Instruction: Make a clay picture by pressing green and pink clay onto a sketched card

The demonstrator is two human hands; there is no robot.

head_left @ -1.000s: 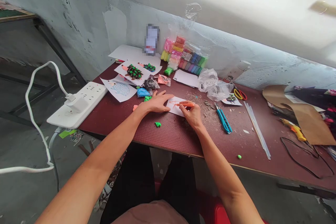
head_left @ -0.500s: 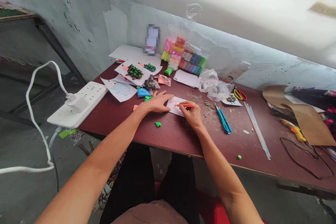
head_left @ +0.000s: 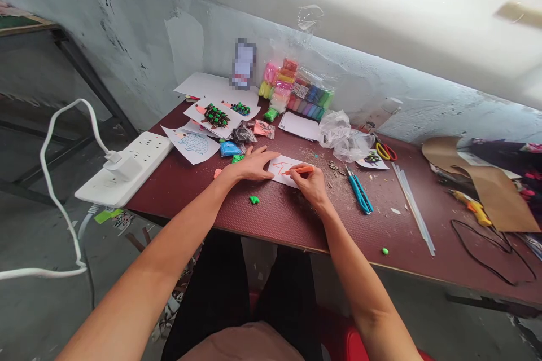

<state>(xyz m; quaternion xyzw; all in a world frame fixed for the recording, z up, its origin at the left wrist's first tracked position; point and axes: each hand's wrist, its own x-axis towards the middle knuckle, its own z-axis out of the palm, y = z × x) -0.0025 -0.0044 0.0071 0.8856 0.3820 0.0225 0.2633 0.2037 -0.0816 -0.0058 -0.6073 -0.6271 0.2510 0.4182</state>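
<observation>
Seen from above, on a dark red tabletop (head_left: 292,231), the right hand (head_left: 308,183) is curled narrowly, pinching a thin orange marker (head_left: 301,170) near its tip against a small white paper sheet (head_left: 288,172) with orange lines on it. The left hand (head_left: 254,163) lies open and flat, fingers touching the sheet's left edge. The sheet sits at the table's middle, close to the near edge; it looks light and flimsy, easily slid, best pinned at a margin. The stiff, light marker is best gripped along its barrel. Toward the far edge, a clear plastic bag (head_left: 309,98) holds rows of coloured modelling clay bars, and beside it, pink, yellow and red packets (head_left: 275,82) are heaped.
</observation>
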